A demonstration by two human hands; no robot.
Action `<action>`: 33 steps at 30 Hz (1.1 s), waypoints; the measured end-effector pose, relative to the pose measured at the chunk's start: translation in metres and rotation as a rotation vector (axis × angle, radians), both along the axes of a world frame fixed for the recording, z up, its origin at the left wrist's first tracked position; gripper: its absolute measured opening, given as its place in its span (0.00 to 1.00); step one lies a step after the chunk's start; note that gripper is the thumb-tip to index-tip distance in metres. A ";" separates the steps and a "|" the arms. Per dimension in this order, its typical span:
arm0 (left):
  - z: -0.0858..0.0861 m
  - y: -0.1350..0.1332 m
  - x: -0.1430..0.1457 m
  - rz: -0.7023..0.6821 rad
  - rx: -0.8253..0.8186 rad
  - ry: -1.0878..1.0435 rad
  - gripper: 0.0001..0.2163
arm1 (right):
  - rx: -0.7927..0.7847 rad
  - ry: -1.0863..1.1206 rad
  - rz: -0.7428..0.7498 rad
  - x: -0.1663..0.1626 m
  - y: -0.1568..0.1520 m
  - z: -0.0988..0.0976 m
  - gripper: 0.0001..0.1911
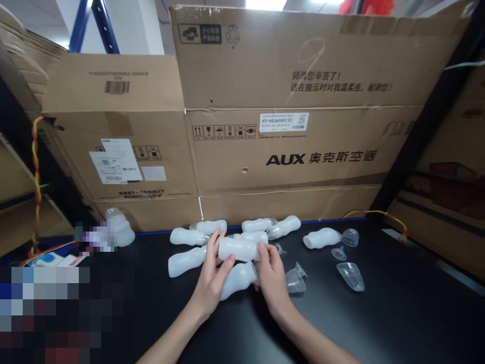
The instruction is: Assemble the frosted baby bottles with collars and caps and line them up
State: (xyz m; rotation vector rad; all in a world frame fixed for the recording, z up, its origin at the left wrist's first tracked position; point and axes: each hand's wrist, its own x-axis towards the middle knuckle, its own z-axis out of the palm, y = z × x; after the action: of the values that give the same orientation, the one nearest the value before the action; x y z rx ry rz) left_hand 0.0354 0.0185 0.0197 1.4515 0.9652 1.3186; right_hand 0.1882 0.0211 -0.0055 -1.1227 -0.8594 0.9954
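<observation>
A white, waisted plastic bottle (238, 249) lies sideways between my two hands, above the black tabletop. My left hand (212, 275) grips its left end, with the thumb below and the fingers behind. At the right end, my right hand (272, 275) pinches around the neck, which its fingers hide. Just under them is another white bottle (238, 279), its open neck pointing right. More such bottles lie behind, among them one at the left (185, 262) and one at the back (284, 227). Right of my right hand are clear plastic funnel-shaped parts (296, 280).
Farther right lie a white bottle (322, 238), a clear cup-shaped piece (349, 237), a small clear nipple-shaped piece (339, 253) and a clear oval cover (350, 276). A capped bottle (120, 227) stands at the back left. Cardboard (227, 172) walls the back; the lower left is pixelated.
</observation>
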 end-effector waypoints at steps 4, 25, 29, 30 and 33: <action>-0.003 0.001 0.006 0.064 -0.054 0.025 0.36 | 0.000 0.022 0.033 -0.002 0.000 -0.001 0.27; -0.006 0.036 -0.018 0.250 -0.280 -0.289 0.27 | -0.006 -1.382 -0.113 0.142 0.024 0.050 0.18; -0.009 0.037 -0.020 0.225 -0.285 -0.319 0.26 | 0.019 -1.479 0.014 0.150 0.030 0.036 0.18; -0.010 0.037 -0.020 0.220 -0.283 -0.323 0.26 | 0.056 -1.475 0.016 0.149 0.031 0.037 0.18; -0.009 0.035 -0.018 0.218 -0.285 -0.333 0.27 | 0.297 -1.328 -0.030 0.130 0.026 0.045 0.19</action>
State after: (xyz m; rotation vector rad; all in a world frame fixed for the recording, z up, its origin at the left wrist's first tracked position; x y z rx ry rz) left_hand 0.0171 0.0538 0.0106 0.8960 1.0566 1.4557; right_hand 0.3178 0.0472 0.0392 -1.4759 -1.9353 -0.0615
